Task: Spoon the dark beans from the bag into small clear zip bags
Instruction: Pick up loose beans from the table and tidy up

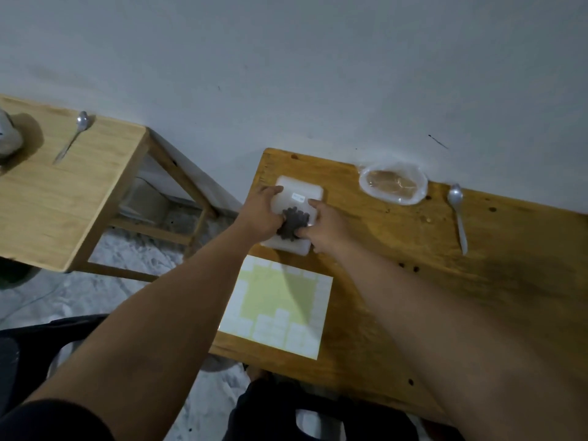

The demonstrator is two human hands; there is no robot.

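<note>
Beans (pixel 292 225), dark and rounded, sit bunched inside a small clear zip bag (pixel 306 214) held between both hands just above a thick white stack of flat plastic bags (pixel 302 187). The stack lies at the far left corner of the orange-brown wooden tabletop (pixel 477 281). The left hand (pixel 262 213) grips the bag's left side, its fingers (pixel 280 221) curled against the beans and its thumb stretched over the stack's far left corner. The right hand (pixel 326 227) pinches the right side, with the thumb touching the beans from the near side and the forefinger laid along the bag's far right edge.

Nearer the person, just beside the stack, lies a pale yellow-green sheet edged with white labels (pixel 276 308). A crumpled clear plastic bag with brown contents (pixel 393 183) rests by the wall, and a metal spoon (pixel 458 214) lies to its right.

Well apart on the left, a lighter wooden table (pixel 63 202) carries a second metal spoon (pixel 74 135) and a grey bundle (pixel 8 138) cut off by the frame edge.
</note>
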